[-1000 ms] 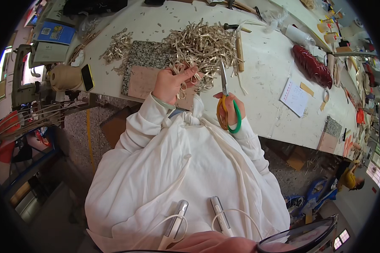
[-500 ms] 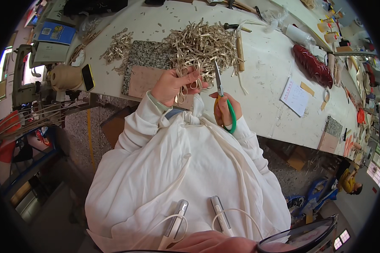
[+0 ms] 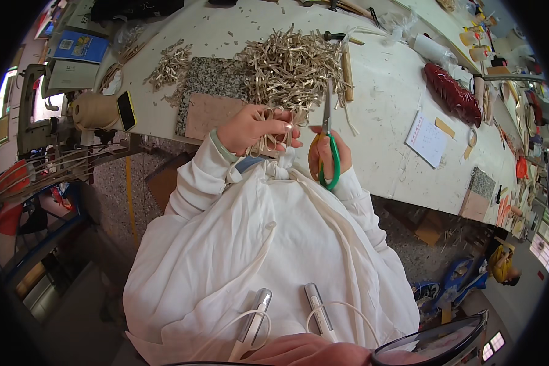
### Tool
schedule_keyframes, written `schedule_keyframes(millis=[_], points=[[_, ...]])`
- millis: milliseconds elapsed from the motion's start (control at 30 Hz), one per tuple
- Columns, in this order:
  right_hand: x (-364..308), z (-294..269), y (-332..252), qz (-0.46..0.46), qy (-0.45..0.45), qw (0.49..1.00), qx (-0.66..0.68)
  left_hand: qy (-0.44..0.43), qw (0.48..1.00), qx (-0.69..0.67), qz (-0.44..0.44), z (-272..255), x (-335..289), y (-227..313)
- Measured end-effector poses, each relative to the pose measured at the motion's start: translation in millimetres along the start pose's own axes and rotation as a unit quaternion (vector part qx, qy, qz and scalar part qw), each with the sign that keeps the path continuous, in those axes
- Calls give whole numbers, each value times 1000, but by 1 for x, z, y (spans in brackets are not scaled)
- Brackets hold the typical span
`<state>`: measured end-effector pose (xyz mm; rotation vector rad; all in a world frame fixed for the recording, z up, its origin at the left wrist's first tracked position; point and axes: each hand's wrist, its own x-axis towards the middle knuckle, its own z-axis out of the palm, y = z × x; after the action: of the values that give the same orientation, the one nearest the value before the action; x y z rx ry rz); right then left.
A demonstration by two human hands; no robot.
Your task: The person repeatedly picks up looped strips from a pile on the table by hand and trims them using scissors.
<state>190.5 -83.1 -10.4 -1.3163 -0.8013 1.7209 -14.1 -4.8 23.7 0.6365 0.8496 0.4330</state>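
Observation:
A few looped, pale-gold leather-like strips [image 3: 263, 145] are pinched in my left hand [image 3: 244, 129], some hanging below the fingers. Wrapped round the handles of a pair of scissors [image 3: 337, 160], one loop green and the other yellow, is my right hand [image 3: 341, 151]. The blades point away from me and look closed or nearly so, a little to the right of the strips. Just beyond both hands lies a large heap of the same gold strips [image 3: 293, 67]. A speckled stone slab [image 3: 216, 76] lies left of it, with a pinkish-brown flat piece [image 3: 210, 116] at its near end.
A smaller strip pile [image 3: 169, 67] lies farther left. A phone [image 3: 127, 111] and a thread cone [image 3: 91, 111] sit at the left edge. A wooden stick [image 3: 348, 76] and a dark-handled tool [image 3: 341, 38] border the heap. Rightward are a paper sheet [image 3: 426, 140] and a dark-red wrapped bundle [image 3: 451, 94].
My left hand has shifted slightly right, and the strips in it now spread as loops around its fingers. The scissors have swung to the right, with their tips now pointing more nearly straight away from me.

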Motion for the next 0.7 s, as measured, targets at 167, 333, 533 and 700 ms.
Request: schedule_keyframes(millis=[167, 333, 533, 700], points=[[11, 4, -10, -148, 45, 988, 6, -35, 995, 87, -31, 2, 0, -4], [13, 8, -23, -147, 39, 988, 10, -30, 992, 115, -36, 3, 0, -5], [11, 10, -25, -144, 54, 988, 35, -25, 991, 131, -11, -3, -1, -3], [11, 6, -25, -143, 60, 988, 18, -26, 994, 108, -9, -4, -3, -2]])
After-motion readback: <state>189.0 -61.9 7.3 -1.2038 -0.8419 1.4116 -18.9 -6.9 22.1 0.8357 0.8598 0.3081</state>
